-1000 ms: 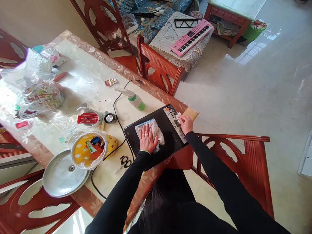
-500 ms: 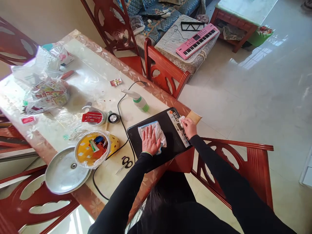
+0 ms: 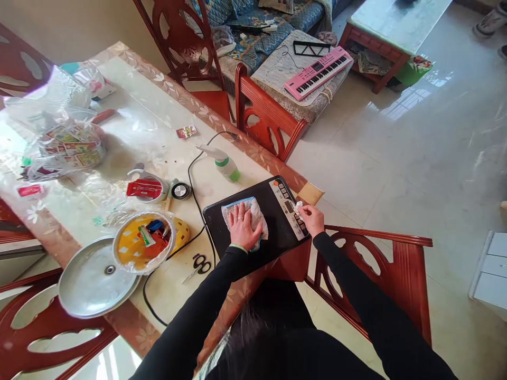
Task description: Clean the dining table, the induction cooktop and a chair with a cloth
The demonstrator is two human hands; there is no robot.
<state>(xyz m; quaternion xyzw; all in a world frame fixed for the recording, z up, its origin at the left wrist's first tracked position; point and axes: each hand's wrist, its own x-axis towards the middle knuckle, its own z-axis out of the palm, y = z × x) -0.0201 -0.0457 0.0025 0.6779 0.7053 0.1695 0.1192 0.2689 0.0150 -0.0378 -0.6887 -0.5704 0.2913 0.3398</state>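
A black induction cooker (image 3: 277, 221) lies at the table's corner, its light control panel (image 3: 285, 203) along the right side. My left hand (image 3: 242, 227) rests flat with fingers stretched on a folded, pale cloth (image 3: 259, 215) with blue edging, on the cooker's top. Between the fingers of my right hand (image 3: 312, 219) is a crumpled white tissue (image 3: 298, 207), held at the outer edge of the control panel. Behind the cooker stands a spray bottle (image 3: 225, 166) with green liquid. Black-handled scissors (image 3: 201, 264) lie on the table left of the cooker.
A black cord (image 3: 191, 174) winds across the table. Leftward are a yellow basket (image 3: 180, 232) lined with plastic, a metal lid (image 3: 87, 285), a mug (image 3: 158, 194) with a red packet, and a plastic bag of packets (image 3: 75, 145). Wooden chairs (image 3: 273, 113) stand around the table.
My right hand with the tissue has moved down along the control panel, toward me. My left hand stays on the cloth. The whole view has shifted slightly.
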